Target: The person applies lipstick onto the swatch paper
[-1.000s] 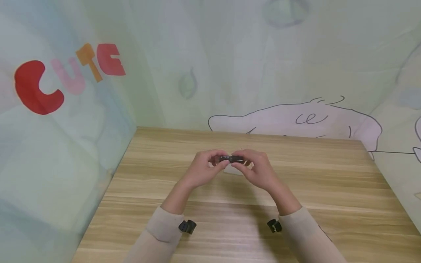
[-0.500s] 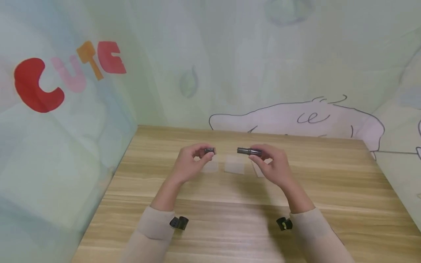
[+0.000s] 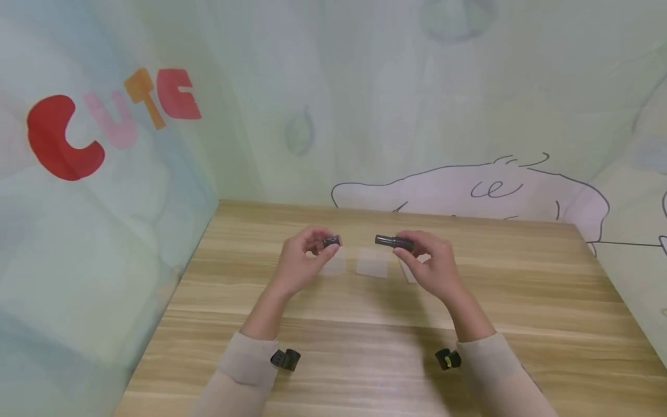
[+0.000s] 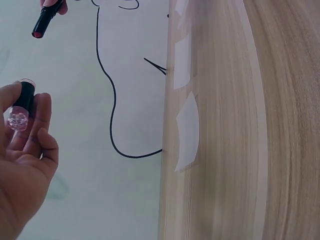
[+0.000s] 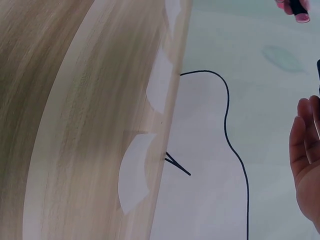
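In the head view my left hand [image 3: 297, 263] pinches a short lipstick cap [image 3: 331, 240] between thumb and fingers. The left wrist view shows the cap [image 4: 27, 95] as black with a clear pinkish end. Opposite it, my right hand [image 3: 436, 263] grips the black lipstick tube [image 3: 387, 241], whose bare end points left toward the cap. A reddish tip shows on the tube [image 4: 44, 22] in the left wrist view. A gap separates the two pieces, and both are held up above the table. In the right wrist view, my right hand [image 5: 307, 155] is cut off by the frame's edge.
Three white square sheets lie in a row on the wooden table [image 3: 365, 341]: a left sheet [image 3: 334, 265], a middle sheet [image 3: 372, 264] and a right sheet [image 3: 407, 271] partly hidden by my right hand. A printed cloth wall [image 3: 250, 116] rises behind the table's back edge.
One second ago the cap and tube were together between my hands. My hands have since drawn apart, left and right, separating them; over the last half second they have hardly moved.
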{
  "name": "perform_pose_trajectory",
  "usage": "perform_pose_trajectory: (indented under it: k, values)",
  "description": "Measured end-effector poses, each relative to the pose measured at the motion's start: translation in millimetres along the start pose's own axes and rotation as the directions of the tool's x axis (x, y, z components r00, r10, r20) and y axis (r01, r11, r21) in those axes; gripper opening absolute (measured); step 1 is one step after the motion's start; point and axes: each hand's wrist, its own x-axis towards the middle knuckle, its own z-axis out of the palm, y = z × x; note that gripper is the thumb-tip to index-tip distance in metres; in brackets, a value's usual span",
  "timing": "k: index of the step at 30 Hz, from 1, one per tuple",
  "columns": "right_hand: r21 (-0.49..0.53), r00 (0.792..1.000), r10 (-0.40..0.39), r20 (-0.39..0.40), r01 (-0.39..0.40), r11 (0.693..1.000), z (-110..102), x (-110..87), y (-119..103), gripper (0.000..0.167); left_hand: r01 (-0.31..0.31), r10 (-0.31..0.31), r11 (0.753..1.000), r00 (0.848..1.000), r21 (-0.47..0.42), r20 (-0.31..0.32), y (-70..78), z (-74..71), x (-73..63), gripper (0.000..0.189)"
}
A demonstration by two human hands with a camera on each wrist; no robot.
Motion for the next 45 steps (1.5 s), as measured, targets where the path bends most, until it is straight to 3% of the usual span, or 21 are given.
perform_pose_trajectory:
  k: [10, 19, 26, 31, 39, 45]
  values:
    - [0.015, 1.000, -0.009, -0.021, 0.009, 1.000, 2, -1.0, 1, 0.024, 0.064, -0.068, 0.995, 0.996, -0.075, -0.052, -0.2, -1.3, -4.0, 0.024]
    - [0.024, 0.999, -0.025, -0.039, 0.026, 0.999, 3, -2.5, 1, 0.024, 0.034, -0.035, 0.999, 0.995, -0.014, -0.097, 0.7, -0.9, -6.2, 0.028]
    - [0.023, 0.999, -0.023, -0.047, 0.024, 0.999, 3, -2.9, 0, 0.025, 0.026, -0.028, 0.999, 0.996, -0.026, -0.081, -1.5, -3.2, -5.0, 0.030]
    - [0.025, 0.998, -0.035, -0.051, 0.036, 0.999, 3, -2.9, 0, 0.025, 0.005, -0.004, 1.000, 0.998, 0.017, -0.057, -3.4, -5.9, -4.4, 0.034]
    - [0.022, 0.997, -0.045, -0.059, 0.047, 0.999, 4, -2.1, 0, 0.025, 0.020, -0.013, 0.997, 0.995, 0.071, -0.097, -10.0, -17.4, -5.1, 0.026]
    - [0.017, 0.998, -0.027, -0.058, 0.028, 0.999, 4, -2.1, 0, 0.025, 0.035, -0.031, 0.999, 0.994, 0.037, -0.101, -21.5, -28.6, -6.1, 0.030]
